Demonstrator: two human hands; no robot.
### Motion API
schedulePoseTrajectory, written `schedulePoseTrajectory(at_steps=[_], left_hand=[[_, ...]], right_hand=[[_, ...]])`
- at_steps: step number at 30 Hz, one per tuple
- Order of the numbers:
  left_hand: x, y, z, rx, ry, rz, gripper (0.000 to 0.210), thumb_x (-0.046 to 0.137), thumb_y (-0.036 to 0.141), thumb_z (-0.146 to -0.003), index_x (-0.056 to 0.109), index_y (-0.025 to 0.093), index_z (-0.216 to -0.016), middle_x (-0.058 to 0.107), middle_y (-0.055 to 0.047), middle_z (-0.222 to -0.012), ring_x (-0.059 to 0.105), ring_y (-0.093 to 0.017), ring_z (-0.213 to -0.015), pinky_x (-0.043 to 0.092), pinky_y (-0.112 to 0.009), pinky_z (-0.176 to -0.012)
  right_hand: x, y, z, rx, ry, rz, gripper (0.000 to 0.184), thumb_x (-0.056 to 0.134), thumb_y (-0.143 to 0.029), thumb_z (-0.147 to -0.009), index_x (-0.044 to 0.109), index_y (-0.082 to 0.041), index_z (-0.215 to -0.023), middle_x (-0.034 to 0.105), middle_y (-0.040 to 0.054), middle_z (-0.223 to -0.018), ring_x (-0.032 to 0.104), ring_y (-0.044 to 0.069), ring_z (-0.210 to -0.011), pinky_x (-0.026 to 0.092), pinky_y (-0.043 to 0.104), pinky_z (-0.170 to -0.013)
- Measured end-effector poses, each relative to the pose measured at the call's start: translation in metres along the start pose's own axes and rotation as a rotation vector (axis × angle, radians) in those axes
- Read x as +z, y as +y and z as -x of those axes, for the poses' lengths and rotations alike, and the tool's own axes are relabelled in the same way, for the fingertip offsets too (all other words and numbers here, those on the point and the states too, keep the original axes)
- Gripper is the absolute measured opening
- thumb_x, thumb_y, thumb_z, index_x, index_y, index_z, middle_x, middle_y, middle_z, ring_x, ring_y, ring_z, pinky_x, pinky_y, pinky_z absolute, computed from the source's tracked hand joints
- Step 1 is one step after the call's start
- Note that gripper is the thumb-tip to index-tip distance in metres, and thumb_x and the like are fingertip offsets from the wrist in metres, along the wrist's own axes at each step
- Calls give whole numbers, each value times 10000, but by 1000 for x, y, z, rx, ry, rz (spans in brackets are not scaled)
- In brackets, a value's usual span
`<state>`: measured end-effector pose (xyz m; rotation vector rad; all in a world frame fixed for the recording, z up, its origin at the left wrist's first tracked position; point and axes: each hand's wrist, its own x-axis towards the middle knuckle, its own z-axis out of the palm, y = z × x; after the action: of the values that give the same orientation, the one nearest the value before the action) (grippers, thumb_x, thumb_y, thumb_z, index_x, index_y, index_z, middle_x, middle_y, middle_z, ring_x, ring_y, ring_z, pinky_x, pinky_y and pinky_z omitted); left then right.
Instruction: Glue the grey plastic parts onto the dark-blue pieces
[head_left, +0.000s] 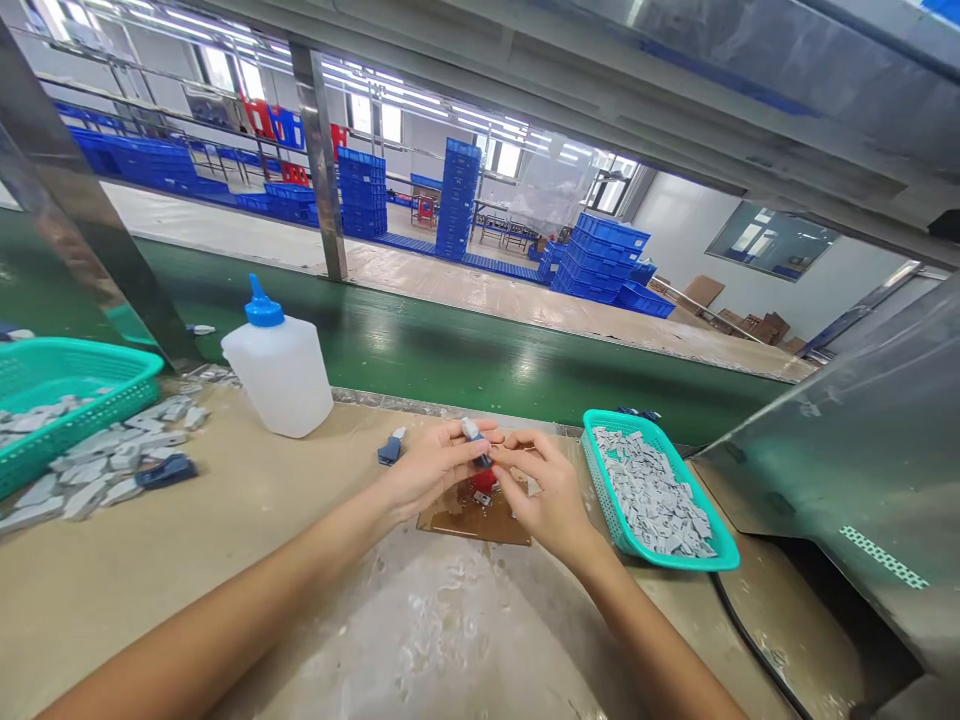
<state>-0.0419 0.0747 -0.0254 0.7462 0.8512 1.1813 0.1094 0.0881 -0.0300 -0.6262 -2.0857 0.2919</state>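
Note:
In the head view, my left hand (pixel 429 468) grips a small dark-blue and white plastic part (pixel 472 432) between thumb and fingers. My right hand (pixel 551 500) meets it from the right, its fingertips closed at the part's lower end; whether they pinch something smaller is hidden. Beneath both hands lies a wet brown board (pixel 469 522), carrying a red piece (pixel 484 482) and a small grey piece (pixel 481 498). Another dark-blue part with a white tip (pixel 390 450) rests on the table just left of my left hand.
A green basket (pixel 724 558) of small grey pieces stands at right, beside a metal panel (pixel 847 480). On the left are a white bottle with blue nozzle (pixel 281 375), a second green basket (pixel 139 375) and a pile of grey parts (pixel 112 455). A green conveyor belt (pixel 450 350) runs behind.

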Motion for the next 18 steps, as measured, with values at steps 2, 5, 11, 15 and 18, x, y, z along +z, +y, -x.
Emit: schedulePoseTrajectory(at_steps=[2, 5, 11, 15, 18], left_hand=[[4, -1, 1, 3, 12, 1, 316, 631, 174, -673, 558, 144, -979, 645, -93, -993, 580, -169, -909, 407, -328, -870], [8, 1, 2, 6, 69, -42, 430, 587, 177, -716, 451, 160, -1124, 650, -95, -969, 597, -160, -859, 409, -347, -872], [-15, 20, -21, 212, 401, -93, 435, 482, 83, -765, 335, 195, -1159, 620, -25, -797, 607, -100, -663, 463, -312, -797], [-42, 41, -54, 284, 643, -261, 346, 427, 30, -775, 374, 212, -1065, 533, 19, -724, 560, -56, -557, 495, -260, -703], [-51, 48, -75, 258, 708, -455, 336, 434, 29, -769, 376, 202, -1051, 507, 12, -743, 526, -40, -512, 493, -247, -663]], right_hand=[[4, 0, 2, -41, -22, 16, 235, 466, -69, -768, 624, -181, -901, 538, 81, -898, 536, 156, -838, 491, 285, -680], [2, 2, 0, -75, -44, 56, 259, 446, -68, -770, 613, -176, -937, 546, 91, -936, 537, 158, -857, 487, 285, -696], [-62, 44, -17, 306, 65, 310, 215, 492, -153, -751, 642, -158, -906, 616, 69, -831, 574, 161, -739, 469, 273, -654], [-112, 87, -5, 701, -284, 534, 206, 583, -115, -644, 690, -190, -804, 666, 61, -839, 600, 193, -749, 449, 258, -645], [-126, 108, 9, 788, -381, 530, 234, 658, -8, -458, 700, -187, -605, 661, 40, -633, 601, 194, -627, 421, 230, -520]])
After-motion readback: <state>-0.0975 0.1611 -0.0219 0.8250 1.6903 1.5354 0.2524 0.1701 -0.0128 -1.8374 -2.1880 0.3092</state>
